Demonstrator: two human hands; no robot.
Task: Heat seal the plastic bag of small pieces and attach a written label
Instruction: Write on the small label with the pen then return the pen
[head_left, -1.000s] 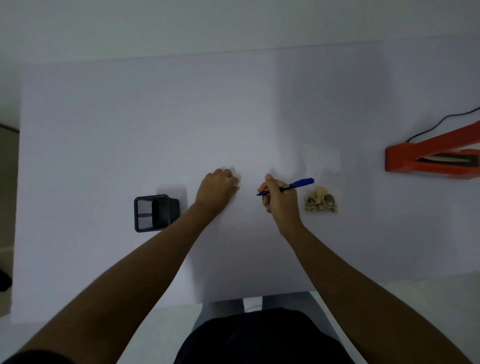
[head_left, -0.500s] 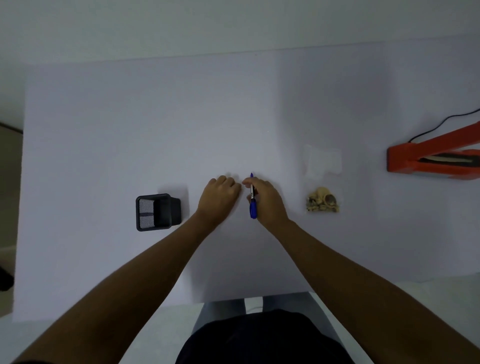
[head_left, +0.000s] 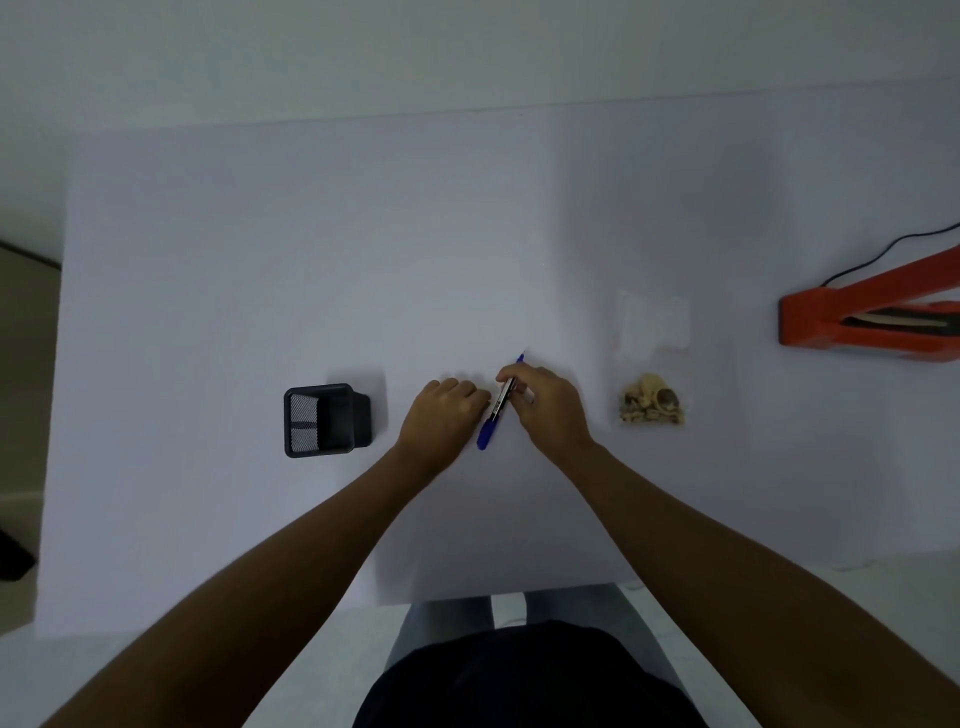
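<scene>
My right hand (head_left: 548, 405) grips a blue pen (head_left: 493, 415), tip pointing away from me and blue cap end toward me. My left hand (head_left: 444, 413) rests curled on the white table just left of the pen, fingers closed; any label under it is hidden. To the right lies a clear plastic bag (head_left: 653, 325) with a heap of small beige pieces (head_left: 652, 402) at its near end. An orange heat sealer (head_left: 872, 317) stands at the right edge.
A black mesh pen holder (head_left: 322, 420) stands left of my left hand. A black cable (head_left: 893, 249) runs from the sealer toward the right edge. The white table (head_left: 311, 249) stretches far back. Its near edge is just before my torso.
My right hand moved left toward my left hand and turned the pen from lying sideways with its cap to the right to pointing away from me. The left hand stayed put.
</scene>
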